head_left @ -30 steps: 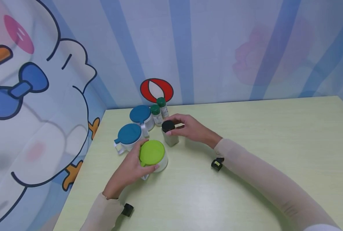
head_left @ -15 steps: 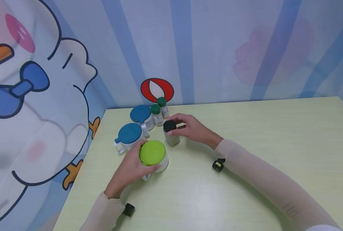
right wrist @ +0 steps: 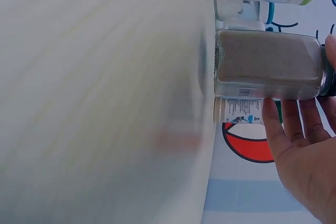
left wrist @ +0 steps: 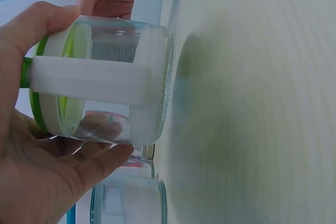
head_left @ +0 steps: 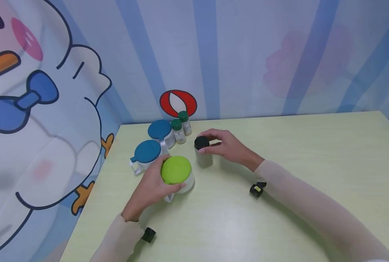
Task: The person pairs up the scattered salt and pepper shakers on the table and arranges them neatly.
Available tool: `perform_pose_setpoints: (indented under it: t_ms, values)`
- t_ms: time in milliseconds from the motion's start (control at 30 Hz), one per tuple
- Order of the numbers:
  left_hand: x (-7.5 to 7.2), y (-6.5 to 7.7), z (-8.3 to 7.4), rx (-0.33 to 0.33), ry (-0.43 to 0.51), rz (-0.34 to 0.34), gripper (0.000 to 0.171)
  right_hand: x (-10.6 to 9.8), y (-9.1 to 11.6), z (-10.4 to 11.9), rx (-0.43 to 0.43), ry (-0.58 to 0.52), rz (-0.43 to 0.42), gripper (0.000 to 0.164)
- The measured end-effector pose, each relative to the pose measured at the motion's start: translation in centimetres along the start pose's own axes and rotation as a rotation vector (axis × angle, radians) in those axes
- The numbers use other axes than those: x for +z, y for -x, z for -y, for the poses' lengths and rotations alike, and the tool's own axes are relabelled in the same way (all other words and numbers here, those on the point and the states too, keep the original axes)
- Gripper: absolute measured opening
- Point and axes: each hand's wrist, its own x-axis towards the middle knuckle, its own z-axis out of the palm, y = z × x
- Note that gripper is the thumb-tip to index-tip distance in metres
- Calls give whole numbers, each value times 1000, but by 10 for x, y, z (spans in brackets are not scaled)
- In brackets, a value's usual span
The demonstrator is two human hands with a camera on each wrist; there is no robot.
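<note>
My left hand [head_left: 151, 187] holds a glass jar with a lime-green lid [head_left: 176, 170], thumb and fingers spread around its upper part. A white handle [left wrist: 89, 80] runs along that jar's side, and the glass looks empty. To the right, my right hand [head_left: 228, 147] pinches a square glass spice jar [head_left: 204, 160] just below its black cap [head_left: 201, 142]. Grey-brown powder [right wrist: 270, 64] fills the spice jar. Both jars are upright, a small gap apart. Whether their bases touch the table is hard to tell.
Two blue-lidded jars [head_left: 147, 151] with white handles stand left and behind. Two small green-capped bottles [head_left: 179, 134] stand beside the rear one, near the back wall. The pale wooden table [head_left: 312, 153] stretches right. A printed cloth [head_left: 240, 54] hangs behind it.
My right hand has moved the spice jar to the right, away from the green-capped bottles. My left hand and the green-lidded jar have shifted slightly right too.
</note>
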Motion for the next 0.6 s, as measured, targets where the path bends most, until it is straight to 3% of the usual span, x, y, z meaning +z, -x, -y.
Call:
perform_pose_setpoints:
  t_ms: [600]
  values:
    - [14,-8,-24,60,19,21,91,-39,49,15,41,24,-72,42]
